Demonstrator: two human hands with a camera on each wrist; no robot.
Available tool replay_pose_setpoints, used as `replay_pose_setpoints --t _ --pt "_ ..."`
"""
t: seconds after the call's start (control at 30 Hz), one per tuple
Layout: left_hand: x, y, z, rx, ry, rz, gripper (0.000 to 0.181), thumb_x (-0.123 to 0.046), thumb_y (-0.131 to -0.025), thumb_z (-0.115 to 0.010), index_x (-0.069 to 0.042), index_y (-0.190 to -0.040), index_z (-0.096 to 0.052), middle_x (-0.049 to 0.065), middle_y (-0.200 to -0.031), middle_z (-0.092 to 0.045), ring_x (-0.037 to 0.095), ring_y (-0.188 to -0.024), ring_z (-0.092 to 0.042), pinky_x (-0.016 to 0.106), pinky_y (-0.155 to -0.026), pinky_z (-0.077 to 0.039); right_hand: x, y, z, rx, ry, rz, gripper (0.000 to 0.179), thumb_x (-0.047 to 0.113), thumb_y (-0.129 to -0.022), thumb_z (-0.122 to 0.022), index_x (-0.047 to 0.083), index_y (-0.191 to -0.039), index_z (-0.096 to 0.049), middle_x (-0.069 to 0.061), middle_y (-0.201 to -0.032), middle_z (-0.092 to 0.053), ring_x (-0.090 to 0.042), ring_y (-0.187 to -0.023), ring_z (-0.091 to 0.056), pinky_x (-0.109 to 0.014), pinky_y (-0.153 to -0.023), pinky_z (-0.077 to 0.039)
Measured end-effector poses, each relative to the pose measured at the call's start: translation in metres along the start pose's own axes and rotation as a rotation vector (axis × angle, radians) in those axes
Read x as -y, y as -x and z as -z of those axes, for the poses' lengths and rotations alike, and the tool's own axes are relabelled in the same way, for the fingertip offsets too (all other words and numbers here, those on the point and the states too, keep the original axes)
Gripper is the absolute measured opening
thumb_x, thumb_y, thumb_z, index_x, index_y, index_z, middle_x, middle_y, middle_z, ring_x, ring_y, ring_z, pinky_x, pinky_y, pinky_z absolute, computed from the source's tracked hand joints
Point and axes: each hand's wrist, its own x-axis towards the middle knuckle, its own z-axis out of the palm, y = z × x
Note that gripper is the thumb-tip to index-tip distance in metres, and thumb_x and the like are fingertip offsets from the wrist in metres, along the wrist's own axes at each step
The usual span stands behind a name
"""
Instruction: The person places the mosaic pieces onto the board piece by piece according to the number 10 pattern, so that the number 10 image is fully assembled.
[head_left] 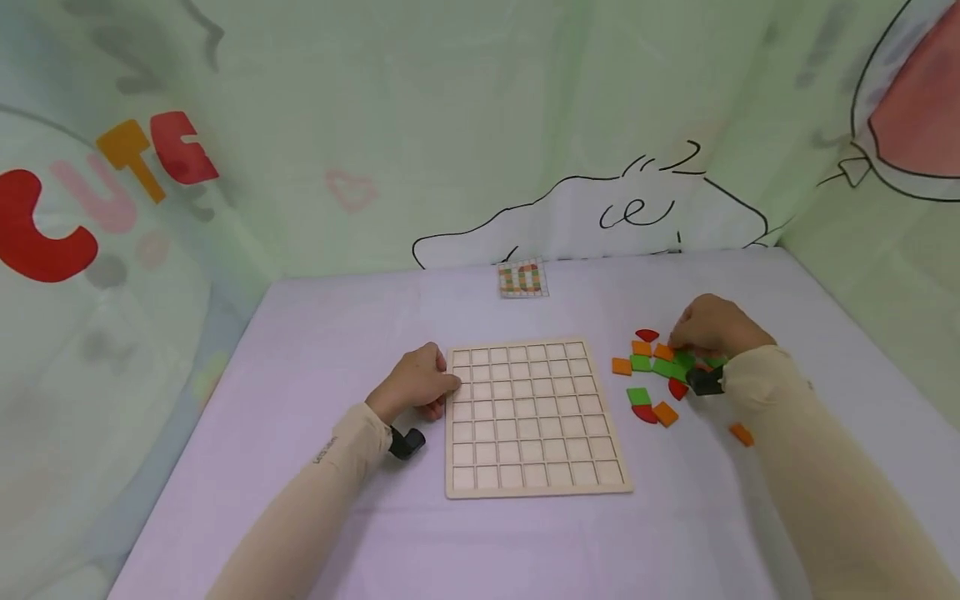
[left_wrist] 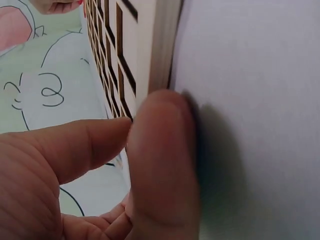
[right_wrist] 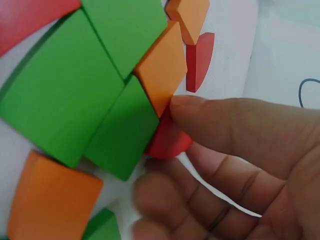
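Observation:
My left hand (head_left: pixel 416 383) holds the left edge of a pale wooden grid board (head_left: pixel 525 494). In the left wrist view its thumb lies against the gridded face of the board, and a fingertip (left_wrist: pixel 162 120) sits at the side edge. My right hand (head_left: pixel 712 325) is over a loose group of coloured pieces to the right of the board. Between its thumb and fingers, in the right wrist view, is a red round-edged piece (right_wrist: pixel 169 137). Orange squares (right_wrist: pixel 162 67) and green squares (right_wrist: pixel 65 90) lie right beside it. The hand partly covers the red piece.
A small card with a coloured grid pattern (head_left: pixel 522 279) lies behind the board. Single orange pieces (head_left: pixel 741 434) and red pieces (head_left: pixel 645 413) are scattered near the right forearm. A printed cloth backdrop (head_left: pixel 465 125) rises behind the table.

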Motion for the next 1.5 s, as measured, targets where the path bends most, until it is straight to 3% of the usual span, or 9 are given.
replay_pose_setpoints --t 0.2,0.43,0.53,0.7,0.97,1.5 --pt "0.001 0.0 -0.003 -0.026 0.027 -0.011 0.02 -0.005 -0.093 -0.062 -0.001 -0.107 -0.048 0.012 -0.066 -0.066 0.015 -0.046 -0.062 0.026 -0.044 -0.057 -0.004 -0.006 -0.005 -0.046 -0.109 0.015 0.023 0.015 -0.095 -0.068 -0.007 -0.102 -0.07 -0.004 -0.073 -0.064 -0.02 -0.069 -0.058 -0.03 -0.064 -0.05" --pt "0.002 -0.001 -0.005 -0.043 0.028 -0.041 0.025 0.0 -0.087 -0.058 0.0 -0.109 -0.048 0.009 -0.058 -0.064 0.013 -0.042 -0.059 0.026 -0.044 -0.056 0.009 -0.003 -0.022 -0.168 -0.31 0.075 0.036 0.014 -0.101 -0.065 -0.006 -0.13 -0.061 -0.02 -0.103 -0.073 -0.023 -0.08 -0.071 -0.029 -0.074 -0.063" --pt "0.002 -0.002 -0.005 -0.047 0.022 -0.046 0.025 0.0 -0.087 -0.058 0.001 -0.11 -0.049 0.009 -0.057 -0.064 0.013 -0.042 -0.06 0.026 -0.044 -0.056 0.023 0.0 -0.029 -0.144 -0.432 0.115 0.04 0.014 -0.103 -0.065 -0.008 -0.135 -0.057 -0.027 -0.115 -0.07 -0.022 -0.082 -0.074 -0.03 -0.077 -0.065" --pt "0.002 -0.003 -0.005 -0.047 0.026 -0.044 0.026 -0.001 -0.089 -0.058 0.001 -0.113 -0.049 0.009 -0.058 -0.065 0.013 -0.042 -0.06 0.026 -0.045 -0.057 0.047 0.003 -0.041 -0.069 -0.536 0.146 0.039 0.014 -0.103 -0.066 -0.007 -0.135 -0.057 -0.023 -0.117 -0.068 -0.021 -0.081 -0.073 -0.031 -0.077 -0.065" --pt "0.001 -0.005 -0.009 -0.05 0.059 -0.061 0.026 -0.001 -0.09 -0.059 0.001 -0.114 -0.05 0.01 -0.06 -0.065 0.013 -0.042 -0.06 0.027 -0.045 -0.058 0.078 0.003 -0.066 0.028 -0.527 0.211 0.034 0.011 -0.101 -0.066 -0.007 -0.129 -0.062 -0.016 -0.104 -0.07 -0.019 -0.077 -0.07 -0.027 -0.071 -0.064" --pt "0.005 -0.006 -0.009 -0.035 0.098 -0.054 0.028 -0.001 -0.092 -0.059 0.001 -0.117 -0.048 0.007 -0.058 -0.063 0.012 -0.043 -0.06 0.027 -0.045 -0.058 0.091 0.0 -0.086 0.1 -0.401 0.302 0.027 0.008 -0.098 -0.062 -0.005 -0.12 -0.068 -0.008 -0.089 -0.069 -0.02 -0.076 -0.065 -0.028 -0.07 -0.061"
